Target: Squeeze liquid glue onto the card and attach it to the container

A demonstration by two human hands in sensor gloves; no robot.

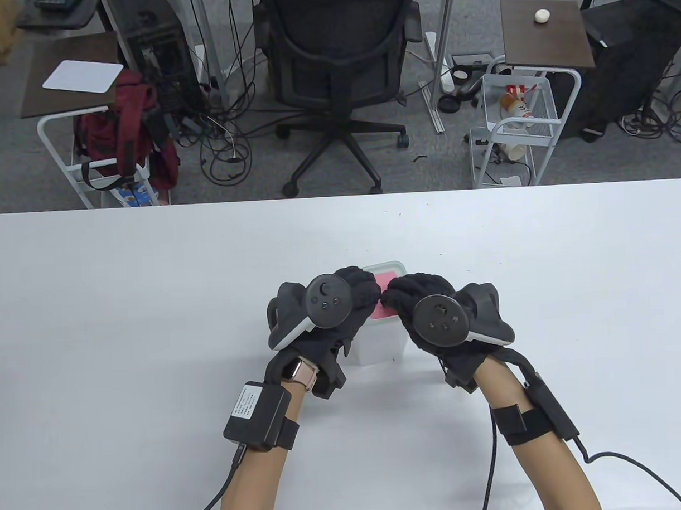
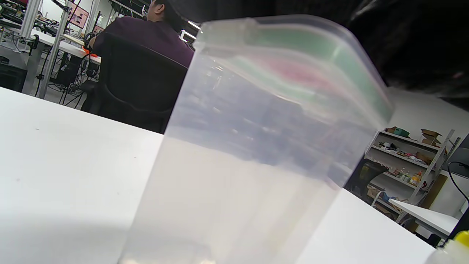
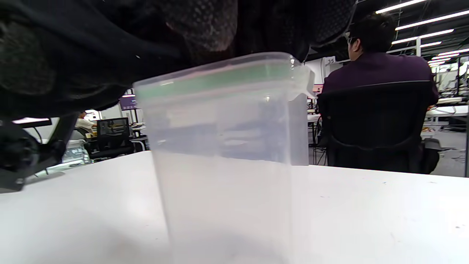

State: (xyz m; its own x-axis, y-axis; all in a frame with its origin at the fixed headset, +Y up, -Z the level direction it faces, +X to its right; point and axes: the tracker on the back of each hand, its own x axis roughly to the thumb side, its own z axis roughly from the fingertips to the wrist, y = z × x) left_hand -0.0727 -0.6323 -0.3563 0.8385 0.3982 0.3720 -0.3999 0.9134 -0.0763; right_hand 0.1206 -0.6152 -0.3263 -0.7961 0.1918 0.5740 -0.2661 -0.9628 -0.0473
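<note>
The left hand (image 1: 342,299) lay over the near left part of the box (image 1: 380,343), fingers curled down onto its lid, apparently to steady it and press. Between the two hands a strip of pink card (image 1: 387,280) showed on the lid, so I judged the gluing done and the card being pressed flat. The clear box stood upright on the white table (image 1: 124,307), near its middle. The right hand (image 1: 426,308) came over the lid from the other side, its fingers bent down on the card, knuckles almost touching the left's. I could not tell how hard either hand pressed.
</note>
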